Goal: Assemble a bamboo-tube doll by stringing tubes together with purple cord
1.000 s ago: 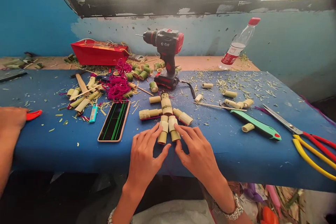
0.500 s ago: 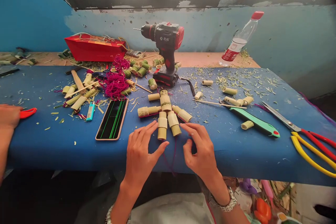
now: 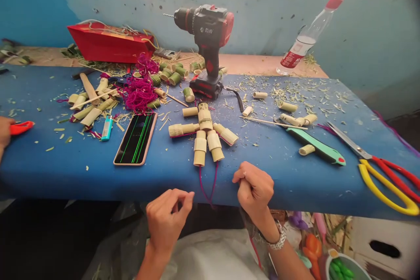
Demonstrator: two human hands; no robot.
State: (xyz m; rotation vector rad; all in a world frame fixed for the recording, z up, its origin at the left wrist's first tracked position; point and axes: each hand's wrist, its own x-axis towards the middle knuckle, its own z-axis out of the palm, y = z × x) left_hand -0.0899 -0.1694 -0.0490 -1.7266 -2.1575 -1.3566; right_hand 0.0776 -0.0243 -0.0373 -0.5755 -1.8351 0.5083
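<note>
On the blue tabletop lies a bamboo figure (image 3: 205,119) jointed from short tubes, with a face drawn on its head piece. Purple string (image 3: 207,192) runs out of both leg tubes and droops over the table's front edge. My left hand (image 3: 168,214) is drawn in below and left of the legs, fingers curled and thumb against the index finger, with nothing visible in it. To the right of the string, my right hand (image 3: 255,188) is closed in a loose fist at the table edge and looks bare. Neither hand touches the figure.
A phone (image 3: 135,139), a lighter (image 3: 106,127), tangled purple yarn (image 3: 139,89) and bamboo pieces lie left. Behind stand a cordless drill (image 3: 210,48) and a bottle (image 3: 305,43). Right are a green-handled tool (image 3: 316,145) and scissors (image 3: 374,157). Another person's hand (image 3: 4,133) holds something red.
Both my hands have left the figure's legs and pulled back toward me, their spread fingers now curled in. The figure stays in place. The view has tipped slightly downward.
</note>
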